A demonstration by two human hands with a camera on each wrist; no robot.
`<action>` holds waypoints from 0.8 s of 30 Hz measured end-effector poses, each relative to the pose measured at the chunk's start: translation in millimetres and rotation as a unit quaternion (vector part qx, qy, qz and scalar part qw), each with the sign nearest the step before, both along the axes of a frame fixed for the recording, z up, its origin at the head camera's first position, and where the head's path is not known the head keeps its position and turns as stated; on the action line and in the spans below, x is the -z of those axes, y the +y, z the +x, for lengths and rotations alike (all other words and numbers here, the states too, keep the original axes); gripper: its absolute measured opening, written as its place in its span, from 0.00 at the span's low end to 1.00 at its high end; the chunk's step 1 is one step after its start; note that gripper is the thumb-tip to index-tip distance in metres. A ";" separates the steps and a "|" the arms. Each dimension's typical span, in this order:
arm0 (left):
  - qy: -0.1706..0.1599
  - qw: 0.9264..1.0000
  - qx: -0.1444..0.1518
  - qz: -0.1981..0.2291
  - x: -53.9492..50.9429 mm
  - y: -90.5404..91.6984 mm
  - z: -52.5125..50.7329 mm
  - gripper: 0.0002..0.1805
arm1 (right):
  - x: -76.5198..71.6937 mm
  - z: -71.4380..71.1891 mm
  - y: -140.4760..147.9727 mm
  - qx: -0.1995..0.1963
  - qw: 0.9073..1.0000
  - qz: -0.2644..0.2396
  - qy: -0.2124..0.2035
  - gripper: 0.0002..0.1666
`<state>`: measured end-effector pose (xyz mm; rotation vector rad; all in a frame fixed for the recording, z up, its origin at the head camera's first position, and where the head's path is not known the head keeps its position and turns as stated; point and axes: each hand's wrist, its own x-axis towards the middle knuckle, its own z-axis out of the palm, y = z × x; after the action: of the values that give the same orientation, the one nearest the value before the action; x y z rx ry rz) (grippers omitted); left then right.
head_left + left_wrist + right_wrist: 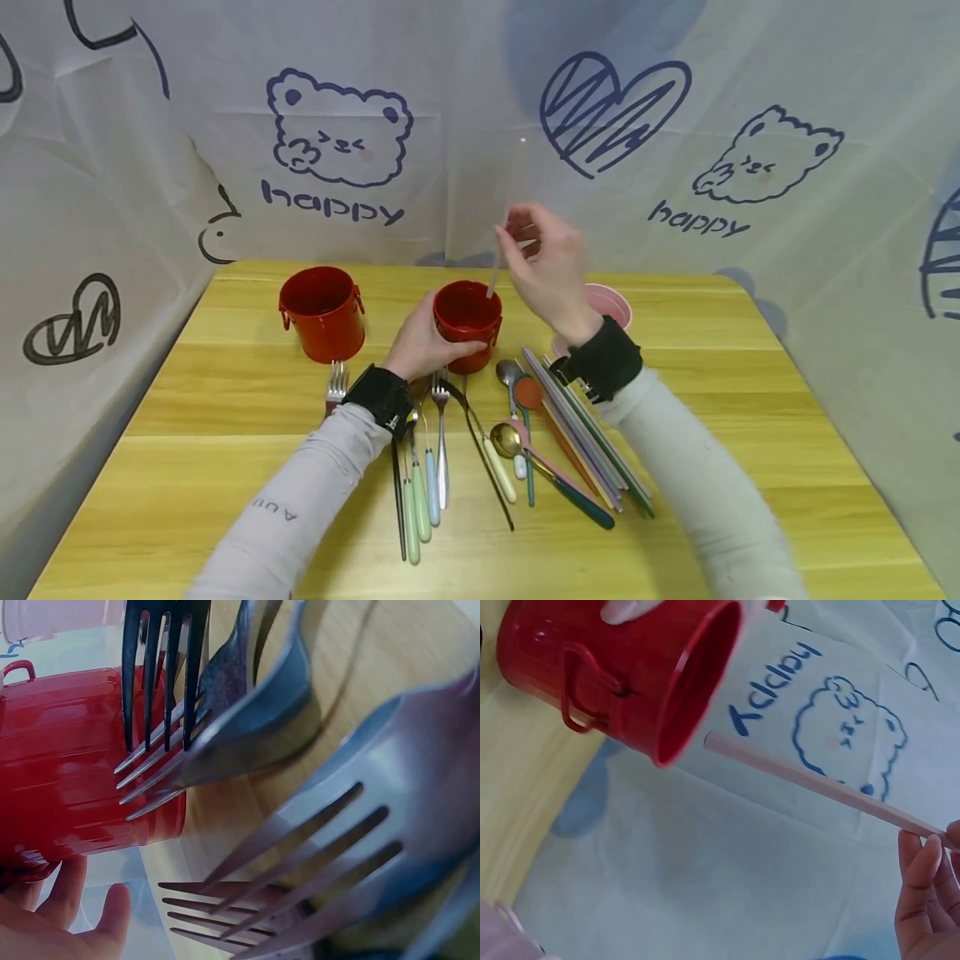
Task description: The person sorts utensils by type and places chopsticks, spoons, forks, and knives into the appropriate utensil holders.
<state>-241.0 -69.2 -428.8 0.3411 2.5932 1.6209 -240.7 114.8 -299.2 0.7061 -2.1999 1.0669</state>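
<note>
The right hand [551, 268] pinched a pale pink chopstick [817, 784], its lower tip just above the mouth of a small red bucket [472, 360]. The left hand [426, 343] gripped that bucket's side. Forks, spoons and more chopsticks [592, 443] lay nearer on the wooden table [720, 350]; a second red bucket [330, 329] stood left, a pink container [613, 305] right.

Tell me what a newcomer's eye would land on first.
Probably the bright red: the left bucket toward the back of the wooden table, and the middle bucket, gripped by the left hand. Just by the middle bucket's mouth, the right hand pinches a pale pink stick. Nearer the viewer, cutlery and coloured sticks lie spread out.
</note>
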 end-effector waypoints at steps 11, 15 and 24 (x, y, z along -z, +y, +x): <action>0.011 1.000 0.008 -0.003 1.3 -0.1 0.3 0.49 | 38.6 -18.9 -11.9 -0.017 0.995 0.075 -0.062 0.10; 0.016 1.000 0.007 -0.005 2.1 -0.3 0.0 0.49 | 50.1 -20.5 -11.6 -0.014 0.988 0.112 -0.107 0.11; 0.025 1.000 0.017 -0.001 0.1 -0.8 0.4 0.50 | 70.8 -18.0 1.7 0.000 0.983 0.117 -0.143 0.12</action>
<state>-240.6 -70.0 -428.8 0.4282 2.6104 1.6197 -258.6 116.5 -370.0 0.6882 -2.6038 0.9679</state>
